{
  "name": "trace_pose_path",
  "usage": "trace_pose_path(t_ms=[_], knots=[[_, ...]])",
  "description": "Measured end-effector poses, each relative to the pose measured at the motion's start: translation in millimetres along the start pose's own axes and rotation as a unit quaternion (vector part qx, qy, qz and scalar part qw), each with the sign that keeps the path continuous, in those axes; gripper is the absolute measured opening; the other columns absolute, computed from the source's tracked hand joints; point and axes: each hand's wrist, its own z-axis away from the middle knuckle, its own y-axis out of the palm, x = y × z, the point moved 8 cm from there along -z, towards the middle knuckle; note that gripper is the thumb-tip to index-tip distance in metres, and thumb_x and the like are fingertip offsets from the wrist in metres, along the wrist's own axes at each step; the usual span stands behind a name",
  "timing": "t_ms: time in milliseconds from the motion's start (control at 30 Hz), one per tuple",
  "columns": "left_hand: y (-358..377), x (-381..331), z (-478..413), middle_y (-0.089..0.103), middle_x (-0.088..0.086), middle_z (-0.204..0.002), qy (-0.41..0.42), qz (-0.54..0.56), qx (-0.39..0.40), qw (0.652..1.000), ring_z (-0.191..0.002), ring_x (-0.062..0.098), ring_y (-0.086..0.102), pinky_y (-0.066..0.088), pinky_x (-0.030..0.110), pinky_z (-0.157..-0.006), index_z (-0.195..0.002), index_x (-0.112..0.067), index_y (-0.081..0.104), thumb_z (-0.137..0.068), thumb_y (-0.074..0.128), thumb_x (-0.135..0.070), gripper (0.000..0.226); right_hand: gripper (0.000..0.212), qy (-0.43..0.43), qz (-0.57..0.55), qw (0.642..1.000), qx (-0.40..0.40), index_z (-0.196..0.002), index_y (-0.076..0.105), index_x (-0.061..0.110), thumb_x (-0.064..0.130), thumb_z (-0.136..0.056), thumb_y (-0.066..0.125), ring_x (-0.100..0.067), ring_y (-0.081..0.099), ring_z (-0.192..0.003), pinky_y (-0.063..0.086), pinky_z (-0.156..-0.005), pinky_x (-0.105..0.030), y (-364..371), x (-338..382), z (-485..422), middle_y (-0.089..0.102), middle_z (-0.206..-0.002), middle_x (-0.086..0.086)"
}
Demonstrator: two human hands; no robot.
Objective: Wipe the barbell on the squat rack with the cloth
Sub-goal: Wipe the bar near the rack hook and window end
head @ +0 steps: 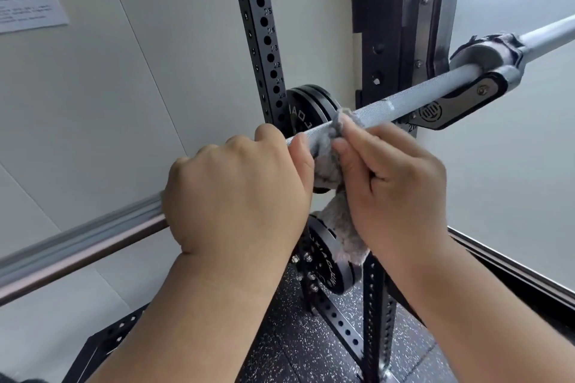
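Left hand (236, 196) grips the barbell (420, 88) steady; right hand (392, 193) pinches the grey cloth (326, 162), best wrapped fully round the knurling (367, 109).

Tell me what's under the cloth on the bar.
The cloth wraps the barbell, pinched by the right hand; the wrapped stretch is hidden. Behind its hanging end, a black weight plate partly shows.
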Motion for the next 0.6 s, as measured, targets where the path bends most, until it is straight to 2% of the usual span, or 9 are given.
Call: trace_pose_path(t_ms=[100, 200, 333, 400, 467, 533, 600], knots=[[1.5, -0.5, -2.6, 0.012, -0.001, -0.053, -0.006, 0.001, 0.008, 1.000, -0.046, 0.018, 0.018, 0.009, 0.024, -0.053, -0.070, -0.018, 0.037, -0.102, 0.025, -0.042, 0.042, 0.024, 0.026, -0.004, 1.000, -0.012, -0.121, 0.075, 0.004, 0.015, -0.103, 0.063, -0.012, 0.059, -0.069, 0.050, -0.062, -0.024, 2.5, 2.5, 3.1, 0.068, -0.084, -0.003], [6.0, 0.3, -3.5, 0.016, 0.001, -0.053, -0.012, 0.009, 0.008, 1.000, -0.046, 0.018, 0.019, 0.009, 0.026, -0.053, -0.069, -0.017, 0.040, -0.102, 0.027, -0.042, 0.043, 0.025, -0.007, -0.010, 1.000, 0.021, -0.122, 0.073, 0.001, 0.013, -0.103, 0.064, -0.011, 0.062, -0.072, 0.053, -0.063, -0.022, 9.5, 15.1, 16.9, 0.070, -0.090, -0.003], [11.5, -0.9, -2.2, 0.017, 0.000, -0.049, -0.014, 0.032, 0.005, 0.999, -0.044, 0.015, 0.012, 0.015, 0.027, -0.053, -0.068, -0.015, 0.043, -0.102, 0.025, -0.043, 0.047, 0.024, 0.041, 0.018, 0.999, -0.026, -0.119, 0.077, 0.007, 0.017, -0.103, 0.063, -0.009, 0.059, -0.072, 0.049, -0.066, -0.021, -7.2, -13.5, -7.4, 0.069, -0.085, 0.001], [13.4, -0.4, -3.1, 0.014, 0.001, -0.050, -0.020, 0.043, 0.003, 0.999, -0.044, 0.016, 0.016, 0.020, 0.029, -0.053, -0.067, -0.015, 0.043, -0.101, 0.025, -0.043, 0.047, 0.025, 0.051, 0.013, 0.999, -0.011, -0.121, 0.075, 0.005, 0.017, -0.103, 0.063, -0.006, 0.056, -0.071, 0.047, -0.064, -0.017, -0.2, -6.3, 0.8, 0.068, -0.087, 0.001], [15.2, 0.2, -5.9, 0.011, 0.001, -0.050, -0.028, 0.054, 0.006, 0.998, -0.043, 0.016, 0.015, 0.024, 0.031, -0.053, -0.066, -0.015, 0.042, -0.099, 0.027, -0.043, 0.046, 0.026, 0.027, -0.005, 0.999, 0.018, -0.123, 0.073, 0.000, 0.014, -0.103, 0.064, -0.006, 0.057, -0.072, 0.047, -0.065, -0.013, 9.1, 9.0, 16.0, 0.069, -0.091, 0.000], [17.0, 0.0, -8.0, 0.011, 0.001, -0.048, -0.030, 0.064, 0.009, 0.997, -0.042, 0.013, 0.012, 0.024, 0.029, -0.052, -0.062, -0.016, 0.042, -0.098, 0.028, -0.042, 0.047, 0.025, 0.005, -0.017, 1.000, 0.016, -0.122, 0.074, 0.001, 0.014, -0.102, 0.065, -0.009, 0.059, -0.072, 0.049, -0.065, -0.016, 5.5, 6.9, 14.1, 0.069, -0.090, 0.000], [15.8, -2.7, -8.6, 0.013, 0.001, -0.046, -0.015, 0.076, 0.010, 0.997, -0.040, 0.013, 0.013, 0.021, 0.025, -0.052, -0.059, -0.016, 0.042, -0.098, 0.027, -0.043, 0.049, 0.025, 0.027, -0.010, 0.999, -0.013, -0.122, 0.075, 0.006, 0.015, -0.102, 0.064, -0.011, 0.058, -0.070, 0.049, -0.063, -0.023, -2.5, -5.0, 3.2, 0.068, -0.086, 0.001]])
